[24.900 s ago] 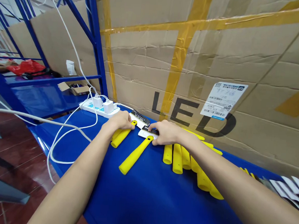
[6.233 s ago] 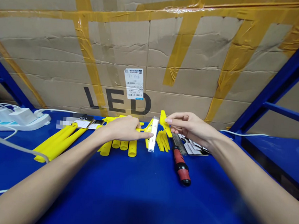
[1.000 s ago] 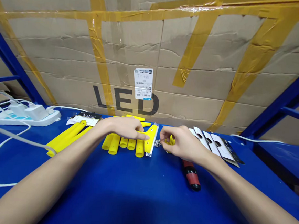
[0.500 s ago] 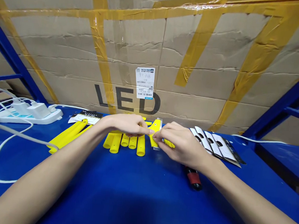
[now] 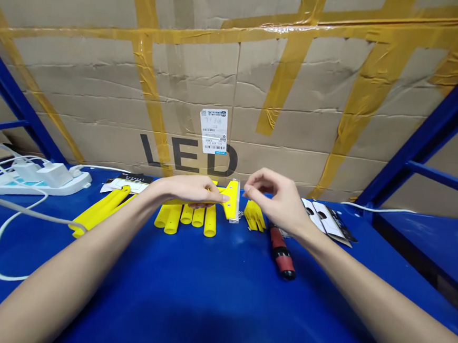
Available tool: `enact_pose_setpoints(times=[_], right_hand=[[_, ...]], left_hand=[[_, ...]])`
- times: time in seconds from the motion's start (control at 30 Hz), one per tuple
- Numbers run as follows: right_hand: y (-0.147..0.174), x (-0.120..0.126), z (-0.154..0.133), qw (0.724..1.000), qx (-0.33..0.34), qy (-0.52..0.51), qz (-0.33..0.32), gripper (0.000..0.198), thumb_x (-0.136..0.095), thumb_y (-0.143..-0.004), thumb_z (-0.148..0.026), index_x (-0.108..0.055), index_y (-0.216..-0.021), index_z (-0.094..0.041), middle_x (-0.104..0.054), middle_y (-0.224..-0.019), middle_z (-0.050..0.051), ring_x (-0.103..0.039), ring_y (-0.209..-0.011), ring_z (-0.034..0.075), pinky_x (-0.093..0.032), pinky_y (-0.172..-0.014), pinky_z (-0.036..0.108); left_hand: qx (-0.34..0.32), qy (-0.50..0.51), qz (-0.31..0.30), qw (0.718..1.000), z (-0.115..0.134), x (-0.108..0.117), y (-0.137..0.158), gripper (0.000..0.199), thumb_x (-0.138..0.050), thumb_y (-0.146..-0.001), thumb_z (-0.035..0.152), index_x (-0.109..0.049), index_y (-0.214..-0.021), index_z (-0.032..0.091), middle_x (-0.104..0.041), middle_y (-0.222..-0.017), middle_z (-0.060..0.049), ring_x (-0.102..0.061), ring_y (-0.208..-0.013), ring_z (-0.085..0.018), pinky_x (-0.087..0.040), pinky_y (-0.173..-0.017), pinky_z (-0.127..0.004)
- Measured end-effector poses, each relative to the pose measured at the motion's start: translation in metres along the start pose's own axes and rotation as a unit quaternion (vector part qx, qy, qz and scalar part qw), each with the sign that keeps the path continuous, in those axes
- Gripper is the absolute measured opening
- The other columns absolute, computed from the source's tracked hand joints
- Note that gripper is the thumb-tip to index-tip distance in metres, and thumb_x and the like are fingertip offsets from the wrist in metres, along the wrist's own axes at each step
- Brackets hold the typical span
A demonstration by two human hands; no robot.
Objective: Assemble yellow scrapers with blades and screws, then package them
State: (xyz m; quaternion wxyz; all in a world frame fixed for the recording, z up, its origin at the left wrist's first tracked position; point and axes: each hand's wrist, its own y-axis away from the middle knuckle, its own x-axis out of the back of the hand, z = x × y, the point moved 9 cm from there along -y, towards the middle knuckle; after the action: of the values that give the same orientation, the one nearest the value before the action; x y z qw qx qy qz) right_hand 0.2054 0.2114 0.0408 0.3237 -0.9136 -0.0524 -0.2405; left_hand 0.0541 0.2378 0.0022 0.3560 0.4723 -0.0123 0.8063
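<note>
A yellow scraper (image 5: pixel 232 198) with a clear cover along its blade edge is in my left hand (image 5: pixel 193 190), which is wrapped round its handle. Two small screws show on the scraper's head. Just right of the blade edge, apart from it, my right hand (image 5: pixel 276 196) is curled with thumb and forefinger in a pinch; anything between the fingertips is too small to make out. Beneath that hand lies a pile of yellow pieces (image 5: pixel 254 216). A screwdriver (image 5: pixel 281 255) with a red and black handle rests below the right wrist. Several yellow tubular handles (image 5: pixel 172 220) lie under my left hand.
More yellow handles (image 5: pixel 99 209) lie at left beside a black and white card package (image 5: pixel 127 183). A white power strip (image 5: pixel 69 185) with cables stands at far left. Card packages (image 5: pixel 326 221) lie at right. A large taped carton (image 5: pixel 298 92) stands behind the blue table (image 5: pixel 203 296).
My right hand has drawn away from the scraper, up and off its head. The scraper head, yellow pieces and screwdriver show more fully. The view has shifted a little to the right.
</note>
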Motion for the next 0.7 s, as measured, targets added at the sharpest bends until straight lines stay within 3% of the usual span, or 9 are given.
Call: enact_pose_setpoints(times=[0.07,0.17,0.27,0.4,0.47,0.53,0.57,0.63,0.7], right_hand=[[-0.002,0.005,0.027,0.992,-0.130,0.003,0.004,0.024,-0.066,-0.087,-0.038,-0.064,-0.076,-0.017,-0.068,-0.068,0.004,-0.062,-0.065,0.016,-0.046,-0.061,0.028],[0.008,-0.016,0.050,0.948,-0.271,-0.107,-0.128,0.031,-0.075,-0.081,-0.045,-0.069,-0.075,-0.015,-0.071,-0.073,0.007,-0.059,-0.063,0.013,-0.045,-0.057,0.025],[0.016,-0.030,0.050,0.905,-0.308,-0.226,-0.186,0.030,-0.085,-0.070,-0.040,-0.072,-0.073,-0.014,-0.070,-0.072,0.005,-0.057,-0.062,0.009,-0.046,-0.057,0.020],[0.022,-0.037,0.056,0.877,-0.343,-0.277,-0.191,0.027,-0.091,-0.062,-0.032,-0.075,-0.076,-0.015,-0.068,-0.069,0.001,-0.057,-0.060,0.006,-0.050,-0.061,0.018],[0.022,-0.037,0.061,0.876,-0.351,-0.277,-0.179,0.027,-0.092,-0.059,-0.029,-0.074,-0.073,-0.015,-0.067,-0.067,0.000,-0.057,-0.059,0.006,-0.052,-0.062,0.019],[0.020,-0.034,0.065,0.884,-0.349,-0.265,-0.163,0.028,-0.093,-0.055,-0.027,-0.072,-0.068,-0.014,-0.066,-0.064,0.001,-0.059,-0.060,0.008,-0.053,-0.063,0.021],[0.019,-0.033,0.066,0.887,-0.347,-0.260,-0.157,0.029,-0.093,-0.054,-0.027,-0.071,-0.066,-0.014,-0.067,-0.064,0.001,-0.060,-0.061,0.009,-0.053,-0.064,0.021],[0.017,-0.029,0.068,0.893,-0.341,-0.255,-0.146,0.030,-0.094,-0.052,-0.025,-0.071,-0.068,-0.013,-0.068,-0.066,0.002,-0.060,-0.061,0.009,-0.052,-0.064,0.022],[0.015,-0.026,0.068,0.898,-0.332,-0.252,-0.143,0.031,-0.093,-0.053,-0.025,-0.073,-0.072,-0.012,-0.068,-0.067,0.002,-0.059,-0.060,0.008,-0.050,-0.062,0.021]], left_hand=[[-0.007,0.002,0.005,1.000,0.004,-0.001,0.001,0.047,-0.057,-0.084,0.059,-0.050,-0.061,0.019,-0.050,-0.055,0.000,-0.045,-0.051,-0.013,-0.033,-0.052,-0.026],[-0.015,0.005,0.014,1.000,0.012,-0.004,0.004,0.047,-0.057,-0.084,0.059,-0.048,-0.062,0.019,-0.048,-0.056,0.001,-0.043,-0.051,-0.013,-0.031,-0.051,-0.026],[-0.010,-0.032,0.043,0.999,0.019,-0.007,0.007,0.051,-0.053,-0.086,0.064,-0.046,-0.062,0.020,-0.046,-0.055,0.002,-0.039,-0.050,-0.012,-0.026,-0.049,-0.027],[-0.006,-0.050,0.078,0.996,0.022,-0.016,0.007,0.054,-0.045,-0.090,0.067,-0.048,-0.064,0.020,-0.047,-0.054,0.002,-0.041,-0.049,-0.013,-0.026,-0.048,-0.027],[-0.021,-0.075,0.133,0.988,0.022,-0.014,0.008,0.053,-0.043,-0.092,0.067,-0.053,-0.071,0.019,-0.049,-0.057,0.001,-0.043,-0.051,-0.014,-0.029,-0.049,-0.028],[-0.067,-0.114,0.236,0.963,0.025,-0.004,0.015,0.048,-0.046,-0.092,0.065,-0.060,-0.095,0.019,-0.062,-0.075,-0.002,-0.055,-0.065,-0.018,-0.037,-0.057,-0.028],[-0.111,-0.127,0.264,0.950,0.028,-0.003,0.020,0.048,-0.053,-0.091,0.062,-0.058,-0.114,0.019,-0.067,-0.096,-0.006,-0.061,-0.081,-0.021,-0.044,-0.067,-0.030],[-0.215,-0.176,0.253,0.927,0.038,-0.011,0.028,0.042,-0.056,-0.094,0.049,-0.055,-0.126,0.023,-0.061,-0.128,-0.011,-0.061,-0.105,-0.025,-0.047,-0.086,-0.034],[-0.265,-0.244,0.219,0.907,0.040,-0.021,0.032,0.035,-0.050,-0.098,0.029,-0.056,-0.132,0.029,-0.046,-0.149,-0.011,-0.063,-0.103,-0.022,-0.048,-0.087,-0.035]])
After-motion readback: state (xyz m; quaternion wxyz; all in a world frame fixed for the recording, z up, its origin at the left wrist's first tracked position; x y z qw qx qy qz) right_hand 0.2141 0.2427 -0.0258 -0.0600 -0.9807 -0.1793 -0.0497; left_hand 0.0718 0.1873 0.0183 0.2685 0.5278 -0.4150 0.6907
